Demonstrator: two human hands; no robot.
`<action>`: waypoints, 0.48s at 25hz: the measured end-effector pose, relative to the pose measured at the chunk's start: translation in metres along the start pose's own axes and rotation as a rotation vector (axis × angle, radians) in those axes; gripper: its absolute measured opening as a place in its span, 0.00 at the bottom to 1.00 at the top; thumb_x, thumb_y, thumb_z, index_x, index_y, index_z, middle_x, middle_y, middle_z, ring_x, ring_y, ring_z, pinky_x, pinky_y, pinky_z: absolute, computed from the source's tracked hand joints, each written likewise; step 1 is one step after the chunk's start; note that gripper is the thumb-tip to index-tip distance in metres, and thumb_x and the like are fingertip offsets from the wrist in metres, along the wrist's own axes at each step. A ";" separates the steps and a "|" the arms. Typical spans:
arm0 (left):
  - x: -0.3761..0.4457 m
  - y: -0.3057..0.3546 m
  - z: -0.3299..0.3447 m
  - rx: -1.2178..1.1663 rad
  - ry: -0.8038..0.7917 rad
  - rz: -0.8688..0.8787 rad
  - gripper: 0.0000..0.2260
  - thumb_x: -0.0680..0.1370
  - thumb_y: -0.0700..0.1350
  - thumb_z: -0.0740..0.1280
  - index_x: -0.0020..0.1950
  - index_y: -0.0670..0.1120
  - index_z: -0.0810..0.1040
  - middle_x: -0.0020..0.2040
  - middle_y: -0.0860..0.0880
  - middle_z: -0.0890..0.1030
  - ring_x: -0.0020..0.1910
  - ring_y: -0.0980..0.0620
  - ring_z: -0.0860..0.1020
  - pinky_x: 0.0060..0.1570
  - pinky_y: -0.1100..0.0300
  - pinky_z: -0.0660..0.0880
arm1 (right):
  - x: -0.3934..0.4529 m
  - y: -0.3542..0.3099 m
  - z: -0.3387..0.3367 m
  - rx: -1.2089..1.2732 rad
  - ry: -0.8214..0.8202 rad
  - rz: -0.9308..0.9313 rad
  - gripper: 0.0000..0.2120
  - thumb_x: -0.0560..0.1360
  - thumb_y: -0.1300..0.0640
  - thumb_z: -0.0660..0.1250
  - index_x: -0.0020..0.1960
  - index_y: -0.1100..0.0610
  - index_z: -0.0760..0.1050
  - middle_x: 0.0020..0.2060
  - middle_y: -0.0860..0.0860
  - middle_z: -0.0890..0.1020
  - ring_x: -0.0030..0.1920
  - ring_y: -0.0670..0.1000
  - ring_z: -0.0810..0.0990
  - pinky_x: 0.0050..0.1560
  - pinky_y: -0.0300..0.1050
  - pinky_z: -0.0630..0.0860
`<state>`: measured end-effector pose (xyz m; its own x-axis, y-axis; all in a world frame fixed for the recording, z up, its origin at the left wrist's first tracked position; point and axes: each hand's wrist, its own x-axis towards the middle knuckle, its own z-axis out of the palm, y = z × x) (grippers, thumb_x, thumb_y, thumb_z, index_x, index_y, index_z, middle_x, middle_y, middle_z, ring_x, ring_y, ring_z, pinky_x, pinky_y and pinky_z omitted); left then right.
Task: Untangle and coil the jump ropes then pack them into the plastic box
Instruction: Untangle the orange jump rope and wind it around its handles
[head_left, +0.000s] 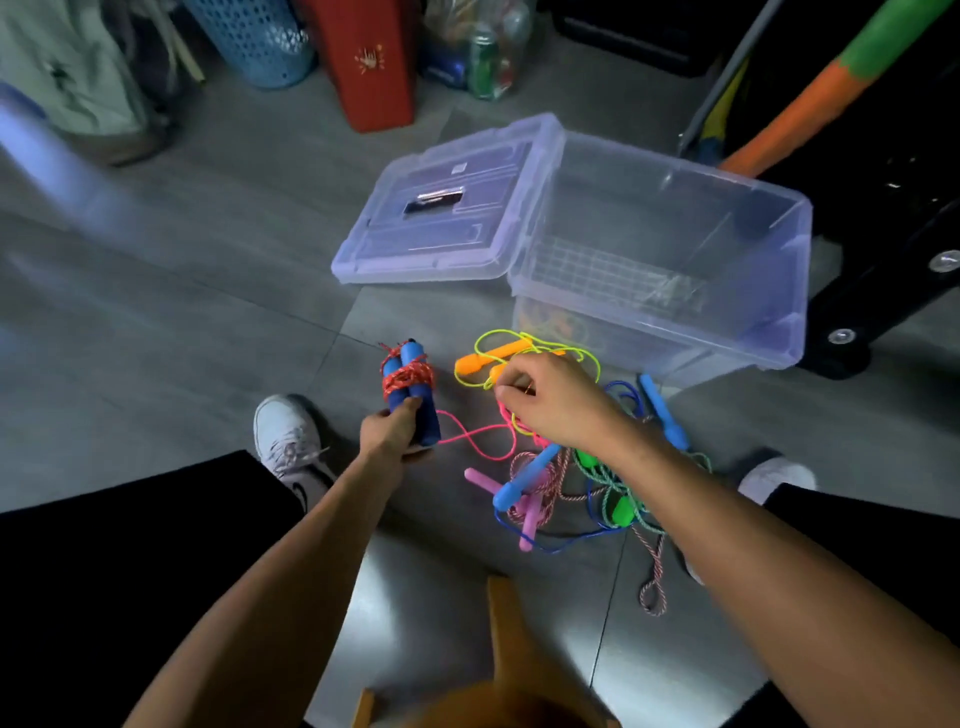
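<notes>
My left hand (392, 431) grips a coiled jump rope (410, 382) with two blue handles bound by red cord, held upright above the floor. My right hand (550, 397) is curled over a tangled pile of jump ropes (566, 483), pinching the yellow cord by the orange handles (475, 364). A pink cord (478, 439) loops across the floor between my hands. The pile holds blue, pink and green handles. The clear plastic box (779, 260) stands open just behind the pile, with its lid (441, 208) lying flat to its left.
My two white shoes (288, 436) (774, 475) flank the pile on the grey tiled floor. A wooden stool (498, 675) sits below me. A red box (369, 57), a blue basket (254, 36) and black equipment (883, 234) line the back and right.
</notes>
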<state>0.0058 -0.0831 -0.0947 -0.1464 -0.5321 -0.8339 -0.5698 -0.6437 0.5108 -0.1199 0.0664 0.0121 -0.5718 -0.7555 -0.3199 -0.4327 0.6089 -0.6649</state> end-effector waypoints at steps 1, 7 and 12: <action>0.019 0.003 -0.002 0.021 0.008 0.004 0.12 0.77 0.47 0.69 0.54 0.41 0.75 0.46 0.42 0.78 0.33 0.46 0.78 0.18 0.60 0.75 | 0.008 -0.002 0.008 0.002 -0.013 0.025 0.05 0.75 0.59 0.66 0.45 0.56 0.81 0.38 0.46 0.81 0.41 0.49 0.80 0.43 0.43 0.74; 0.116 0.025 -0.005 0.038 -0.015 0.158 0.14 0.75 0.40 0.72 0.59 0.41 0.76 0.50 0.44 0.79 0.46 0.43 0.80 0.44 0.50 0.82 | 0.064 0.006 0.049 0.012 -0.005 0.122 0.06 0.75 0.58 0.67 0.39 0.53 0.78 0.30 0.42 0.76 0.37 0.47 0.75 0.37 0.41 0.66; 0.151 0.027 0.003 -0.126 -0.067 0.103 0.22 0.76 0.37 0.71 0.68 0.42 0.70 0.54 0.41 0.80 0.46 0.47 0.77 0.42 0.61 0.77 | 0.088 0.015 0.071 0.064 -0.027 0.193 0.05 0.75 0.59 0.67 0.42 0.55 0.80 0.34 0.45 0.79 0.39 0.47 0.78 0.40 0.38 0.66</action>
<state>-0.0344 -0.1791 -0.2078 -0.2544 -0.5638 -0.7857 -0.4442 -0.6536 0.6128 -0.1278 -0.0080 -0.0740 -0.6205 -0.6327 -0.4633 -0.2712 0.7274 -0.6303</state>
